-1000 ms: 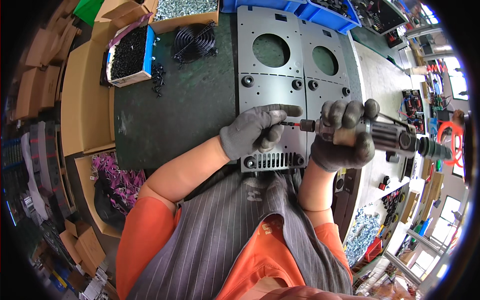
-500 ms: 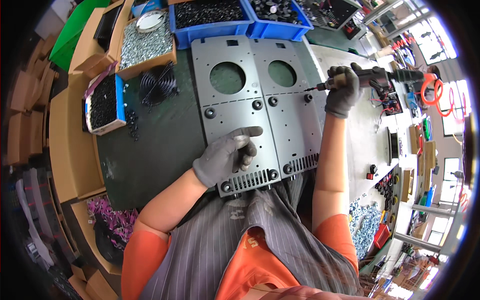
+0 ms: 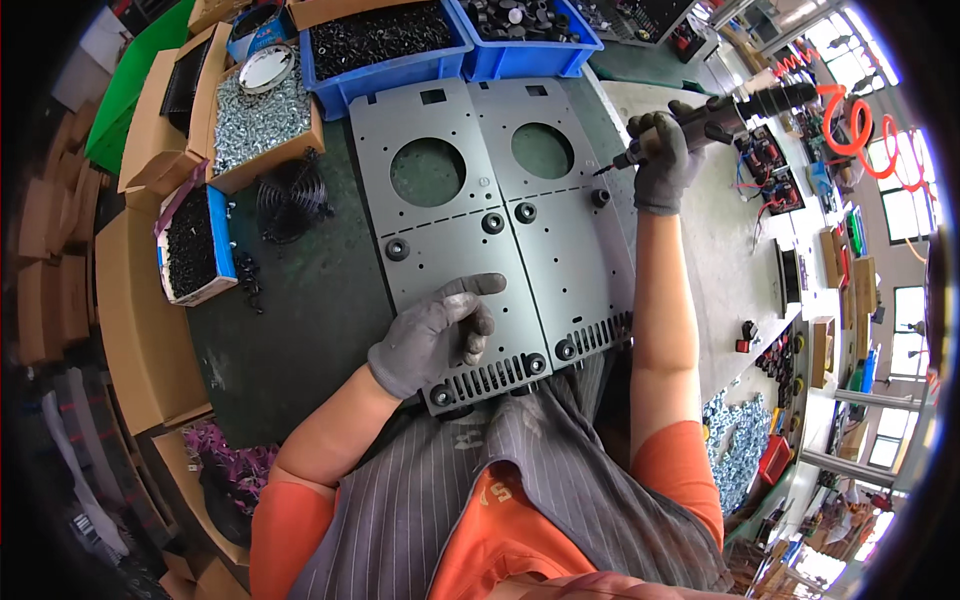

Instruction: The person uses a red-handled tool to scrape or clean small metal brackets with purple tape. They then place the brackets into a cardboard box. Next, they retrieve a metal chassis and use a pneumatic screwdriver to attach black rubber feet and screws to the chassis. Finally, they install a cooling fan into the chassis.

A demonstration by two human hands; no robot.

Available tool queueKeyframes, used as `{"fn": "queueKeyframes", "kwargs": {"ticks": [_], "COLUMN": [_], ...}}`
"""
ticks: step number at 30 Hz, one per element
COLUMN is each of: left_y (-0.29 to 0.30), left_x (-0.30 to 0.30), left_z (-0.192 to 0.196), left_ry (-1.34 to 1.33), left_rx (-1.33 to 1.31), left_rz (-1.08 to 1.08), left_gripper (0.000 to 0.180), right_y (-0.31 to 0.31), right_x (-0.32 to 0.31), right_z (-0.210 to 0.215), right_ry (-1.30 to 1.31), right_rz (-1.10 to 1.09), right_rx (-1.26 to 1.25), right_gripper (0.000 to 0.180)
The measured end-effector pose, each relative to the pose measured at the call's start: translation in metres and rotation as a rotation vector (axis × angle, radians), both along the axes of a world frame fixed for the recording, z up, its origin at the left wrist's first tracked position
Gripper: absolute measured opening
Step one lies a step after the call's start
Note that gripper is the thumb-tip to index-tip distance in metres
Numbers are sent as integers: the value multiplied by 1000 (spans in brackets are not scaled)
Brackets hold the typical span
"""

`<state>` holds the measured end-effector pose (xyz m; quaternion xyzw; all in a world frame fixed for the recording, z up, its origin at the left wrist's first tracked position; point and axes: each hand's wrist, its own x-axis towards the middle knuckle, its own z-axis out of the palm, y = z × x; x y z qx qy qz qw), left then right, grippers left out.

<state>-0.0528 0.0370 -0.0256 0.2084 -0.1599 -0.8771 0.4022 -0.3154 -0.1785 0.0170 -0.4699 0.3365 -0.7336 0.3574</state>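
Two grey metal panels (image 3: 453, 255) (image 3: 578, 250) lie side by side. Each has a large round hole, near-edge slots and several round black feet (image 3: 397, 249). My gloved right hand (image 3: 664, 165) grips a power screwdriver (image 3: 712, 124) on a coiled red hose. The thin bit points down-left, just above the black foot (image 3: 601, 198) at the right panel's right side; contact is unclear. Over the lower left panel is my gloved left hand (image 3: 432, 338), index finger stretched out and the others curled in. Its palm is hidden, so anything held there cannot be seen.
Behind the panels stand blue bins (image 3: 385, 72) (image 3: 525, 60) of small black parts. At left are a carton of silvery screws (image 3: 262, 125), a small box of black screws (image 3: 192, 245) and a black wire fan guard (image 3: 292, 197). Wired red-black parts (image 3: 768, 170) lie at right.
The view has shifted, so the panels and bins appear further left. My right hand has tilted the screwdriver more steeply, its bit now nearer the right panel's upper right foot. My left hand keeps its pose.
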Motion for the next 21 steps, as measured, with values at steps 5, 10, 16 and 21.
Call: {"fn": "queueKeyframes", "kwargs": {"ticks": [5, 10, 16, 21], "left_y": [0, -1, 1, 0], "left_x": [0, 0, -1, -2], "left_z": [0, 3, 6, 2], "left_ry": [15, -32, -29, 5], "left_rx": [-3, -39, -25, -36], "left_rz": [3, 9, 36, 36], "left_gripper": [37, 38, 39, 39], "right_y": [4, 5, 10, 1], "right_x": [11, 17, 21, 8], "right_z": [5, 8, 10, 13], "right_ry": [119, 224, 278, 409], "right_rz": [32, 58, 55, 102], "right_rx": [52, 86, 106, 171], "right_gripper": [33, 32, 32, 37]}}
